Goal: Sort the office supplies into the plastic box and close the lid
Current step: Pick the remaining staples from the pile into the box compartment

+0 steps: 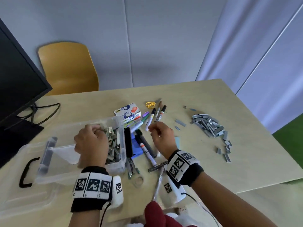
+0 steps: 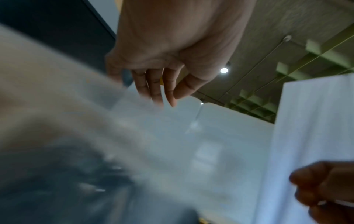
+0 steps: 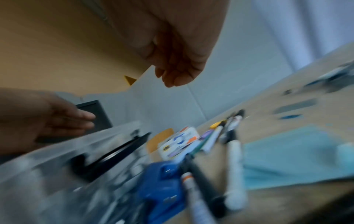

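The left hand (image 1: 91, 141), nearest the head camera, is hanging over the plastic box (image 1: 121, 128); its fingers are drooping loosely, grasping nothing that the left wrist view shows. Directly under that grip, grey staple strips (image 1: 113, 145) are filling one end compartment of the clear, thin-walled box. The right hand (image 1: 161, 136) is hovering just right of the box with fingertips drawn together; whether it is pinching anything cannot be told.

Judgement: the sorting step is under way, staples being dropped in by handfuls; the lid is not yet on.

Below the right grip, smooth cylindrical markers (image 1: 147, 148) and a blue stapler (image 1: 136, 145) are lying on the desk (image 1: 246, 153). Beyond it sit a printed cardboard carton (image 1: 127, 110) and yellow-handled scissors (image 1: 151, 104). Well to its right lies a loose staple pile (image 1: 208, 125). The next move is calling for a gathering pinch there, since the small slick metal strips scatter easily.
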Tool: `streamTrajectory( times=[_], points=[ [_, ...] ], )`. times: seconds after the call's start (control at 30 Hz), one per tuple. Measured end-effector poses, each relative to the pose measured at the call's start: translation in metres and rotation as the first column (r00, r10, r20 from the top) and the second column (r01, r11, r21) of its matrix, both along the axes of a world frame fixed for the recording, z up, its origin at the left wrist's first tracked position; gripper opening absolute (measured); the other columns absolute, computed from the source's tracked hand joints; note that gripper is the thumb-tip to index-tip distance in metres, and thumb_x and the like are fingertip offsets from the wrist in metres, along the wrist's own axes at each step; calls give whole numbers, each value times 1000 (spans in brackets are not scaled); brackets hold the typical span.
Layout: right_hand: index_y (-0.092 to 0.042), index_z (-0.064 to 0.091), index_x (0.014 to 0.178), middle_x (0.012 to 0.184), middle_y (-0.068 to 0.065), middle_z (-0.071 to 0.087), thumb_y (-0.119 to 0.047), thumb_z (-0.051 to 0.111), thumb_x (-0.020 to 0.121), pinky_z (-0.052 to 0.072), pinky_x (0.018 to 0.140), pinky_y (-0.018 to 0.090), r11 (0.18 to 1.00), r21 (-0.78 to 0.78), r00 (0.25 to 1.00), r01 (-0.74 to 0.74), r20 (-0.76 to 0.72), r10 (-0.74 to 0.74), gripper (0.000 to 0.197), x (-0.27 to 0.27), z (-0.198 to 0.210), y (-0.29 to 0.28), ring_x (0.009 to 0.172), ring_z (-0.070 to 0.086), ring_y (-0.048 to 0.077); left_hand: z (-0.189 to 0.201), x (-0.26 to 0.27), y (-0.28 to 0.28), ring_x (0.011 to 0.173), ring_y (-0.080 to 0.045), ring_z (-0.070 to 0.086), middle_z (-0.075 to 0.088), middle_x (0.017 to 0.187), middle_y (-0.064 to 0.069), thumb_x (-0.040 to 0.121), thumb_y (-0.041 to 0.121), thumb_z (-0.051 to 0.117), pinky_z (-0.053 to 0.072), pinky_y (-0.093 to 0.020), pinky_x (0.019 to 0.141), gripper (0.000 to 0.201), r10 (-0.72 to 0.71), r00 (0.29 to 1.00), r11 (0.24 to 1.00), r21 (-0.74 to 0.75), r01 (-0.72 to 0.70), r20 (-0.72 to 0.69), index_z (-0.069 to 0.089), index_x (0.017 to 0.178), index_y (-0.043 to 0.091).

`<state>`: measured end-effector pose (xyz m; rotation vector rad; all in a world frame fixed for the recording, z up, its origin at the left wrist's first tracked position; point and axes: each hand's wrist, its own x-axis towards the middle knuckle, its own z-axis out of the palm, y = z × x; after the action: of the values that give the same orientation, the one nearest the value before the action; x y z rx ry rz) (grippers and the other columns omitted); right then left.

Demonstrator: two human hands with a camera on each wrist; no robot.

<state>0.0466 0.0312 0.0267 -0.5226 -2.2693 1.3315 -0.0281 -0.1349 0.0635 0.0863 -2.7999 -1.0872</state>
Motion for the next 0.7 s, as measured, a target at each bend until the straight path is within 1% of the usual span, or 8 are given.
streamTrajectory(
  times=[0.1,0.17,0.23,0.3,0.4,0.5,0.6,0.7],
  points=[
    [2,66,87,84,13,67,2,48,81,41,65,17,991,-9,990,132,46,-132,19,25,-6,61,72,55,16,4,16,59,105,-35,52,64,104,-19,85,7,45,37,-38,87,23,-142,978,978,133,163,-154,66,96,3],
    [0,66,91,82,6,63,4,50,82,38,62,16,974,10,969,227,97,-227,20,44,-10,101,75,53,16,0,31,100,100,-33,57,66,99,-16,85,5,46,41,-38,84,20,-272,945,931,201,306,-180,66,89,2],
    [-3,67,94,83,4,62,1,50,82,34,64,20,950,48,934,307,176,-311,20,64,-15,139,76,52,16,-7,47,138,94,-31,59,66,94,-15,86,0,48,45,-37,79,17,-388,910,880,236,413,-148,64,86,1],
    [-3,66,93,88,9,66,-1,50,83,33,65,23,924,89,887,373,256,-383,19,84,-22,172,80,55,22,-17,63,173,89,-30,59,65,92,-17,87,0,48,43,-33,74,16,-478,875,846,230,482,-74,64,88,-1],
    [-1,65,96,99,16,67,-1,50,82,33,69,22,894,118,832,433,329,-446,21,112,-37,216,94,58,30,-39,84,221,93,-30,59,65,96,-17,87,0,46,45,-34,78,17,-591,804,800,178,573,64,63,90,-1],
    [-1,62,106,110,17,63,-6,56,82,33,73,21,921,168,784,351,486,-387,25,132,-53,245,101,57,28,-62,103,259,97,-28,58,64,101,-13,87,2,44,48,-37,85,19,-682,699,725,70,686,214,62,95,1],
    [-1,55,118,120,16,54,-17,62,82,37,85,25,958,181,724,221,628,-286,40,143,-61,254,109,53,28,-81,120,288,96,-29,57,60,101,-12,86,5,43,48,-38,83,18,-729,607,639,-1,769,316,59,94,5],
    [-1,51,120,119,13,48,-16,67,77,37,84,25,981,157,705,114,683,-191,48,147,-67,253,106,50,27,-98,134,310,96,-28,55,56,107,-12,85,12,52,45,-34,81,15,-740,526,557,-56,829,420,55,98,5]
  ],
)
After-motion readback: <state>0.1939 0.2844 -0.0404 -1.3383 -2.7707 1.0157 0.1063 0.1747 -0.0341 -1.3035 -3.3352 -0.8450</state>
